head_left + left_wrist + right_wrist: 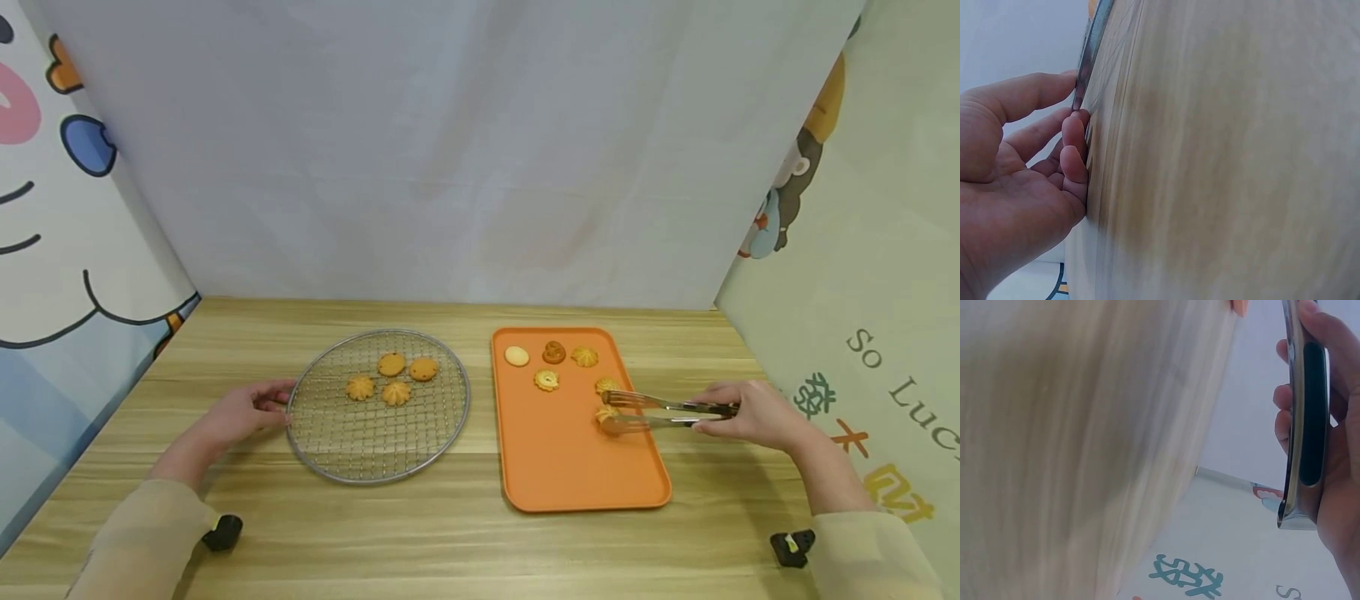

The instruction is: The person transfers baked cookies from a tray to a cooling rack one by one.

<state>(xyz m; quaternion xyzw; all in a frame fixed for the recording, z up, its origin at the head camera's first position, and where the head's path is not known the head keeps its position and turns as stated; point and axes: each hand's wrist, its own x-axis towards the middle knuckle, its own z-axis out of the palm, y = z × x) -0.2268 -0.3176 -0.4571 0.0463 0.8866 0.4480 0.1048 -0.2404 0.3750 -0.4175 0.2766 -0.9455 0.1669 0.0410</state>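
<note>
My left hand (243, 411) pinches the left rim of a round wire cooling rack (367, 442) between thumb and fingers. The metal rim (1088, 65) also shows in the left wrist view. Several golden cookies (396, 392) lie on the rack's mesh. With my right hand (753, 417) I grip metal tongs (667, 405) by their dark-padded handles. The tong arms are spread apart, with their tips over the right side of an orange tray (558, 475). At the tips are two cookies (607, 415), partly covered; whether the tongs touch them I cannot tell.
Toward the back of the tray lie more cookies, among them a pale round one (517, 356) and a brown twisted one (554, 352). Rack and tray stand side by side on a wooden table (480, 550), with a white curtain (450, 167) behind.
</note>
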